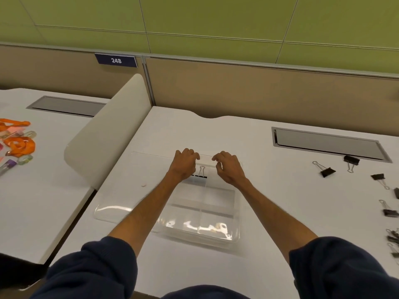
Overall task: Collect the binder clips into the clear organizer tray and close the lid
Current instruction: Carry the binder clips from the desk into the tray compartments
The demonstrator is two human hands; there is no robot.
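Observation:
The clear organizer tray (237,214) sits in the middle of the white desk, divided into several compartments. Its clear lid (112,209) lies open flat on the tray's left side. One black binder clip (201,173) rests in a far compartment. My left hand (185,164) hovers at the tray's far rim just left of that clip, fingers loosely curled and holding nothing. My right hand (229,168) is beside it on the right, fingers apart and empty. Several more black binder clips lie loose on the desk at the right, among them one (327,171), another (352,161) and a third (379,178).
A cream divider panel (103,137) separates this desk from the left one, where orange lanyards (20,144) and tape rolls lie. A grey cable slot (328,144) is set in the desk at the back right. A beige partition wall stands behind.

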